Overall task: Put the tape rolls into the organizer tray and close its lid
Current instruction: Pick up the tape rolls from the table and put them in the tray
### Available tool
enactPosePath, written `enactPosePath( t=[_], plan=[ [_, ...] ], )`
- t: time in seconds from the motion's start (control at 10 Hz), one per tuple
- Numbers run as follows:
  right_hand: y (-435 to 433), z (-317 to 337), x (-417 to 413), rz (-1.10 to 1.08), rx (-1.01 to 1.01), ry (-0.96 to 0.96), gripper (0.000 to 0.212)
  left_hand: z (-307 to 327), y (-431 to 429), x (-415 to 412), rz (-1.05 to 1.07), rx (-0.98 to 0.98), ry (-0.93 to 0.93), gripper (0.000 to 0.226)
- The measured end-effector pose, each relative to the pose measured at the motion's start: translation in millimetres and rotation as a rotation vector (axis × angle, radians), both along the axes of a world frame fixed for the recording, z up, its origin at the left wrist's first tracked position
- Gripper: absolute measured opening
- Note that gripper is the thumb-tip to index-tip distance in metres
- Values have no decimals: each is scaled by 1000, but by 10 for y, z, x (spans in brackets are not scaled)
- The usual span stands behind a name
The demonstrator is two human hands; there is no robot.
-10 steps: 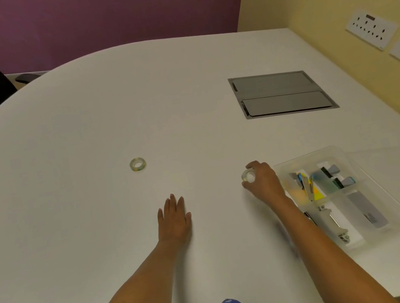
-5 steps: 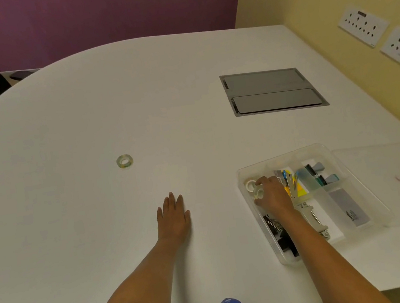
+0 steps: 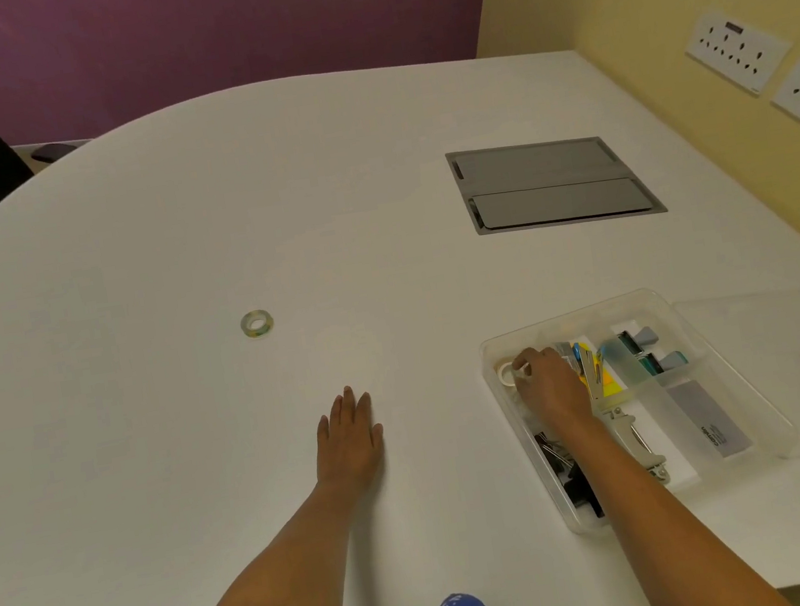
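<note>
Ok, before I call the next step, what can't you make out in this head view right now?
- Whether the right hand grips or has released the white tape roll in the clear plastic organizer tray: fingers cover its near side.
- The tray's left compartment: the forearm hides most of it.
- Print on the grey card: too small.
- The clear flat lid beside the tray: its right side is cut off by the frame edge.

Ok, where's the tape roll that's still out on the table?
The loose tape roll lies flat on the table, left of centre, beyond the flat left hand, far from the tray.
</note>
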State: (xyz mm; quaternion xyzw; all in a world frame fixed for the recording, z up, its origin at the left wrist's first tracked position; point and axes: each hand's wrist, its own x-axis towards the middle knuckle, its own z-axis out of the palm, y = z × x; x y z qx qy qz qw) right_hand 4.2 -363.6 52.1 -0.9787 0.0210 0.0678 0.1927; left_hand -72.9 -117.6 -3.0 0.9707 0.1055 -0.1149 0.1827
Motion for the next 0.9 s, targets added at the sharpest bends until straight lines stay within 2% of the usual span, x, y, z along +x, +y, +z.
enactPosePath(
  t=[0.3,0.7,0.9],
  plan=[
    [595,205,240,35,111,-149,21,7,346,28,38,4,-3,52],
    [2070,74,453,298,52,-22,30,-108,1180,181,69,8,-44,53],
    [2712,-36,617,392,10,4,33,-283,1589,291,57,22,-150,88]
  ],
)
